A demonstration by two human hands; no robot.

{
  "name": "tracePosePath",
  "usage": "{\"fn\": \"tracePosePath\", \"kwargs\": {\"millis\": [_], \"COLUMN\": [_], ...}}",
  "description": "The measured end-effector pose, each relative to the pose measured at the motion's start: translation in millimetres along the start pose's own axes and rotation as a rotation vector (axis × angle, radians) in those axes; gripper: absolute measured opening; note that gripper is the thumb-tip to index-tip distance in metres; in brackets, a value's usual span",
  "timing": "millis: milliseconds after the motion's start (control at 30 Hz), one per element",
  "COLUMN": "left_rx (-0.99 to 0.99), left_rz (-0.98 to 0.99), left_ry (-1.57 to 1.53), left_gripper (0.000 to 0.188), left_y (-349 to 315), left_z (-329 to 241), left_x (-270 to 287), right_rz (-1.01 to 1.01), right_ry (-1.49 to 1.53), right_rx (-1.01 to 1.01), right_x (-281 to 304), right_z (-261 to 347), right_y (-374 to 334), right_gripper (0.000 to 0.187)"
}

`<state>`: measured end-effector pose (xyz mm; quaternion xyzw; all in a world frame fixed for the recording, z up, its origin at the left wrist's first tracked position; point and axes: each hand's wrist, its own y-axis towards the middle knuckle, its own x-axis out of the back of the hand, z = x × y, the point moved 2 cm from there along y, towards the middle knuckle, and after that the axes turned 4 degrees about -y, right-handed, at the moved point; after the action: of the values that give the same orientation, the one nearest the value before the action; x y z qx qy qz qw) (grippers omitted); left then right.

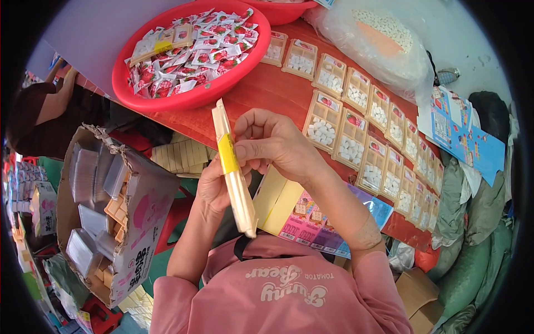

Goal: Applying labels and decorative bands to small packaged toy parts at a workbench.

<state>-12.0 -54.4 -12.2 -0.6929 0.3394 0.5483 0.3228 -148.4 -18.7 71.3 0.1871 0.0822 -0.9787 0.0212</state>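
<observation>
Above the lap, the pack: a slim cream pack [242, 203] of trays stands on edge between the hands, seen nearly edge-on, its top tilted to the left.
Band: a yellow strip [227, 155] wraps around the pack's upper part.
Left hand: the left hand [212, 185] grips the pack from its left side, partly hidden behind it.
Right hand: the right hand [272, 145] is at the band, thumb against its edge and fingers curled inward; whether they pinch anything cannot be told.
Shirt: pink, with pale print on the chest [233, 303], just below the pack.
Card: a colourful printed card [311, 218] lies beneath the right forearm, at the table's near edge.
Table: red-topped [272, 92], running off to the right.
Trays: rows of filled trays [322, 133] lie on the table, right of the right hand; white pieces fill their larger compartments, and strawberry-printed sachets show at the far ends of several.
Basin: a red basin [261, 58] beyond the hands is heaped with white-and-red sachets [214, 55]; another banded pack [158, 45] rests on them.
Bag: a clear bag [397, 78] of white pieces sits at the table's far side.
Sheets: blue printed sheets [475, 147] lie past the trays.
Box: an open carton [147, 203] at left holds clear plastic cases [92, 172] and orange-tan trays [115, 211].
Sacks: green sacks [467, 278] pile up at far right.
</observation>
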Motion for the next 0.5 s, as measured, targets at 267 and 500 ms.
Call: {"fn": "tracePosePath", "kwargs": {"millis": [267,500], "left_rx": [-0.007,-0.205], "left_rz": [-0.014,-0.180], "left_ry": [0.005,0.334], "left_gripper": [0.036,0.018], "left_y": [0.9,0.5], "left_z": [1.6,-16.4], "left_x": [-1.5,-5.4], "right_rz": [-0.129,-0.186], "right_ry": [-0.419,-0.370], "right_rx": [0.193,0.172], "right_x": [-14.1,11.9], "right_z": [15.4,4.8], "right_y": [-19.6,-34.6], "right_gripper": [0.021,0.029]}}
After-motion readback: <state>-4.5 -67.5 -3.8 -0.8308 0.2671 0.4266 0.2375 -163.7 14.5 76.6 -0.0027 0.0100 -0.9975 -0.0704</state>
